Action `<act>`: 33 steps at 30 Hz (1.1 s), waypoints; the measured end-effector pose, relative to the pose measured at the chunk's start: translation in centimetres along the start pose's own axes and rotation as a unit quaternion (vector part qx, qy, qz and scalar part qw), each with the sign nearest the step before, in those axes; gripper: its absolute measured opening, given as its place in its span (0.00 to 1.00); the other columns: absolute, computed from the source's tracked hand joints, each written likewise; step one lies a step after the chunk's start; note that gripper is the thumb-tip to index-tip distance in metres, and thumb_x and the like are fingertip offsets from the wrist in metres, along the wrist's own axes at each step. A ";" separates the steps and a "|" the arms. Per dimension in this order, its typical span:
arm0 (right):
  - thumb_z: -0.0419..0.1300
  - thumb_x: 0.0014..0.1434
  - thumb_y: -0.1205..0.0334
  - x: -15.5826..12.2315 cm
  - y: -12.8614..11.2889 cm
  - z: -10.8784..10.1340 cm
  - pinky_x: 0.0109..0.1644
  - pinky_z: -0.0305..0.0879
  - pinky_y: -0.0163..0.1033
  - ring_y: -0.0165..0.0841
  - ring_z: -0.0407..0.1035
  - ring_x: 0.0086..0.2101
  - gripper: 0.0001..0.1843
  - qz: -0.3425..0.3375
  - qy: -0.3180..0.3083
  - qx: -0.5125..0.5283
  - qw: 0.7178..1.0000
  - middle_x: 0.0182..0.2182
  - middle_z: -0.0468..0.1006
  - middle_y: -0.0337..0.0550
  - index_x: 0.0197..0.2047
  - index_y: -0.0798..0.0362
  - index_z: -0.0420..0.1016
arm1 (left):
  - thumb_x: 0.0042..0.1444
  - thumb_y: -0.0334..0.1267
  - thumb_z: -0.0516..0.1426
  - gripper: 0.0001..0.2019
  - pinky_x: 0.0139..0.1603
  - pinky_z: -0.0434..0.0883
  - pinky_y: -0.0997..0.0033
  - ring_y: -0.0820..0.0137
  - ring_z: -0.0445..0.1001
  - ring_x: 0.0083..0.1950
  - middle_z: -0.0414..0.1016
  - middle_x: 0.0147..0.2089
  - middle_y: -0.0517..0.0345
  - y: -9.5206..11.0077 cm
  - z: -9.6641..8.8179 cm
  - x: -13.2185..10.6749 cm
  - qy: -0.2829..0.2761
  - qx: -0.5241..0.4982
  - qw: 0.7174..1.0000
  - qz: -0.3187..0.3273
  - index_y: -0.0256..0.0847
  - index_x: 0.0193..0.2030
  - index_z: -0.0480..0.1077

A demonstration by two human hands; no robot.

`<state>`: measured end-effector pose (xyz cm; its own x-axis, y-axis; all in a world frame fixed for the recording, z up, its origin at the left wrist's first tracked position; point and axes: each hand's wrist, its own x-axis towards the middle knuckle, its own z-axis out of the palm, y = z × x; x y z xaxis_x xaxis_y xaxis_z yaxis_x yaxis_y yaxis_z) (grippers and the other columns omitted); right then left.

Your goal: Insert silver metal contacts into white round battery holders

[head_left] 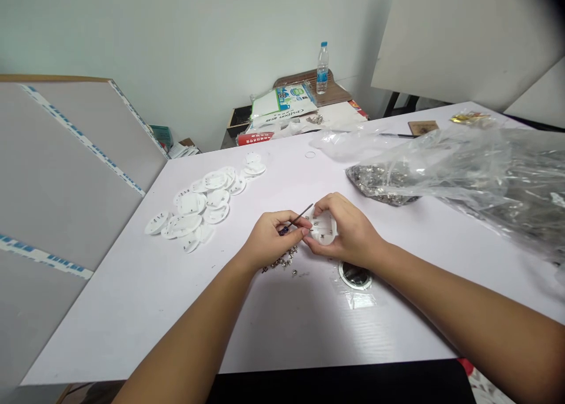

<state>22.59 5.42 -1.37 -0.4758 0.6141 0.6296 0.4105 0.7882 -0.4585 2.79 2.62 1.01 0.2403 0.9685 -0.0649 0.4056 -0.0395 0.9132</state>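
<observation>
My left hand (273,236) is closed around a thin screwdriver (302,214), its dark shaft slanting up to the right past the fingers. The left fingertips meet the edge of a round white plastic case (325,227), and whether they also pinch a small part there cannot be made out. My right hand (353,224) grips that case from the right, its open side with small metal contacts facing me. Below the left hand lies a little heap of small metal parts (282,261). Under the right wrist, a dark disc with a white ring (355,276) sits on clear tape.
Several round white plastic pieces (189,204) lie scattered on the left of the white table (176,327). Clear plastic bags (463,163) of metal parts spread over the right side. Behind stand a water bottle (322,69) and packaging (282,101). A panel (66,174) borders the left.
</observation>
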 end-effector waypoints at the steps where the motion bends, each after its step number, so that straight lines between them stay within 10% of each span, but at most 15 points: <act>1: 0.65 0.52 0.60 0.0 0.0 0.0 0.39 0.65 0.43 0.38 0.65 0.36 0.19 -0.003 -0.002 -0.003 1.000 0.35 0.70 0.44 0.43 0.50 0.60 | 0.55 0.40 0.61 0.09 0.30 0.63 0.75 0.77 0.64 0.29 0.75 0.36 0.57 0.0 0.1 0.0 0.007 -0.010 1.000 -0.007 0.40 0.41 0.75; 33: 0.66 0.53 0.56 0.1 0.2 0.0 0.37 0.64 0.43 0.37 0.64 0.34 0.19 -0.062 -0.009 -0.058 0.996 0.34 0.71 0.45 0.40 0.52 0.60 | 0.56 0.41 0.60 0.08 0.36 0.66 0.74 0.74 0.69 0.34 0.74 0.34 0.58 0.7 0.7 -0.2 -0.011 -0.053 0.997 -0.057 0.38 0.36 0.74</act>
<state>22.65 5.58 -1.39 -0.5411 0.5141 0.6655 0.4347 0.8485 -0.3019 3.65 2.18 1.35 0.2172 0.9597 -0.1785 0.3369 0.0979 0.9365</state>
